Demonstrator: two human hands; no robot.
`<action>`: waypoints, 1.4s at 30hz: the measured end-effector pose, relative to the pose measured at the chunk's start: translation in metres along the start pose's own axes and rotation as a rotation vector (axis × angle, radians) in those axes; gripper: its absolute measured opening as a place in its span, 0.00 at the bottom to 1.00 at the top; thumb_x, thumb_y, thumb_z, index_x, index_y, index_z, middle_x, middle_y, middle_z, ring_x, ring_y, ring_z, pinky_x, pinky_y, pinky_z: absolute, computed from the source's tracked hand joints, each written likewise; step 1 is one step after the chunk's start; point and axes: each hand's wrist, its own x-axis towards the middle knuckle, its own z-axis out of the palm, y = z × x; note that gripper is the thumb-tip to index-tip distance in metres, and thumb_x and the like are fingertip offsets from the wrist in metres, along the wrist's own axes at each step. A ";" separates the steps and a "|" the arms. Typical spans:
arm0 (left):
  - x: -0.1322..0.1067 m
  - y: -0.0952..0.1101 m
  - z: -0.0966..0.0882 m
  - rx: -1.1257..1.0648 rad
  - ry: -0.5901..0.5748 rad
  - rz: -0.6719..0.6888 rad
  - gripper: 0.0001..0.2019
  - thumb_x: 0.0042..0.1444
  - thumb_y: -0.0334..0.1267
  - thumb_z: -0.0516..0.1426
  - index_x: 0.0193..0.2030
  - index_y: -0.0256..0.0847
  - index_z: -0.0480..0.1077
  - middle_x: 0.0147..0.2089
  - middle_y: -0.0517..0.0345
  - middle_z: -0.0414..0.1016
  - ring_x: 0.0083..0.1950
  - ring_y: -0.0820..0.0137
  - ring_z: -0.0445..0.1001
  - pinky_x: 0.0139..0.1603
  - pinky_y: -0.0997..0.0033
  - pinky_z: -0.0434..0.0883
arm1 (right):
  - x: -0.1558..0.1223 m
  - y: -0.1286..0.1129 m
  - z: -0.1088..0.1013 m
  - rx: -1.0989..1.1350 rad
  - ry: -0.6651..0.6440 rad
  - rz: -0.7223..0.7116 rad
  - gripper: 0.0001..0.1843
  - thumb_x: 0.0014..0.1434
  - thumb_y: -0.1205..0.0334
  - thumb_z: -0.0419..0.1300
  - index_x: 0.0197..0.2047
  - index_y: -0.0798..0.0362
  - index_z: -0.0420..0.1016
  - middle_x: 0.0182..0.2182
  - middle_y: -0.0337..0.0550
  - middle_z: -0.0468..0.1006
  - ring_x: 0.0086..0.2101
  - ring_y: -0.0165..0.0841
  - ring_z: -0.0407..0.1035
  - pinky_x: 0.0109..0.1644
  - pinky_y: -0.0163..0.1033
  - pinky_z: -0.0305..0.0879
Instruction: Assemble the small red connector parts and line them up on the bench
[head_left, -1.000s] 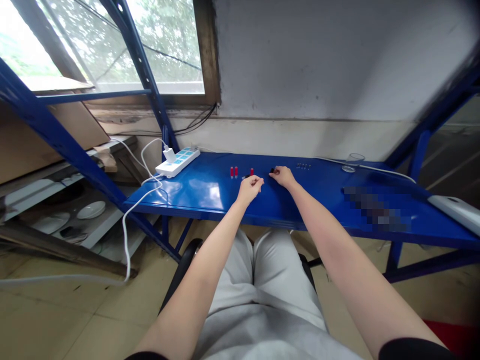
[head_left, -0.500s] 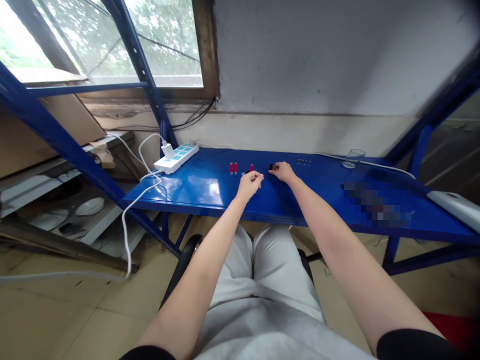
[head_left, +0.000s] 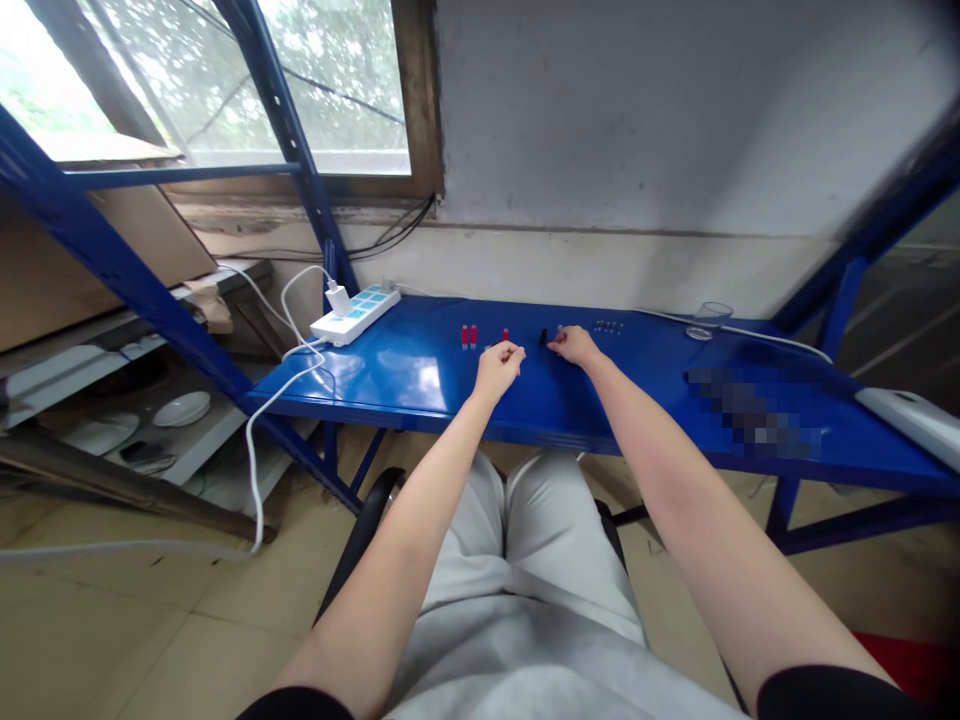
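Observation:
My left hand (head_left: 500, 368) hovers over the near middle of the blue table (head_left: 390, 375), its fingers curled together; anything between them is too small to make out. Just behind it stands a small red tube (head_left: 505, 334), partly hidden. Two more red tubes with pale lower ends (head_left: 469, 336) are side by side to the left. My right hand (head_left: 573, 345) is at the table with thumb and fingers pinched, beside a small black cylinder (head_left: 543, 338). A tiny pale tip shows at its fingers, too small to name. Behind it lie several tiny metallic pieces (head_left: 608, 327) in a row.
A white power strip (head_left: 356, 314) with a plug and cable is at the table's back left. At the back right stands a clear glass (head_left: 708, 320). A blurred-out dark object (head_left: 754, 412) and a white device (head_left: 911, 420) lie on the right.
My right hand has shifted slightly right, off the black cylinder, which now stands apart from the fingers. My left hand holds nearly the same place.

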 end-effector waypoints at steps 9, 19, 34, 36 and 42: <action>0.003 -0.006 -0.003 0.019 0.207 0.022 0.09 0.53 0.41 0.52 0.26 0.39 0.65 0.18 0.64 0.61 0.20 0.78 0.59 0.23 0.78 0.57 | -0.007 0.001 -0.011 -0.028 -0.035 0.010 0.18 0.46 0.58 0.65 0.39 0.58 0.74 0.36 0.49 0.77 0.36 0.35 0.72 0.41 0.37 0.66; 0.002 0.005 -0.008 0.182 0.451 0.096 0.09 0.58 0.40 0.47 0.41 0.40 0.63 0.34 0.56 0.68 0.32 0.74 0.67 0.37 0.75 0.65 | -0.067 0.009 -0.034 0.265 0.039 -0.119 0.09 0.53 0.60 0.58 0.35 0.56 0.72 0.28 0.45 0.78 0.24 0.29 0.69 0.33 0.35 0.65; 0.045 -0.001 0.019 1.147 0.038 0.170 0.21 0.61 0.40 0.43 0.59 0.35 0.58 0.56 0.34 0.61 0.50 0.51 0.65 0.44 0.55 0.64 | -0.099 0.004 -0.007 0.312 0.398 -0.279 0.19 0.60 0.48 0.44 0.40 0.52 0.68 0.29 0.44 0.73 0.26 0.32 0.66 0.33 0.35 0.62; 0.047 -0.008 0.019 1.166 0.003 0.099 0.19 0.61 0.36 0.41 0.54 0.32 0.62 0.51 0.34 0.64 0.47 0.53 0.68 0.42 0.58 0.65 | -0.099 0.005 -0.007 0.306 0.393 -0.278 0.19 0.60 0.48 0.44 0.40 0.51 0.68 0.28 0.44 0.73 0.26 0.32 0.66 0.32 0.35 0.62; 0.054 -0.012 0.013 1.147 -0.082 0.057 0.16 0.58 0.24 0.41 0.45 0.30 0.66 0.46 0.37 0.66 0.44 0.60 0.72 0.40 0.67 0.67 | -0.098 0.006 -0.005 0.317 0.406 -0.294 0.19 0.59 0.47 0.44 0.39 0.51 0.68 0.27 0.43 0.73 0.25 0.31 0.65 0.32 0.35 0.61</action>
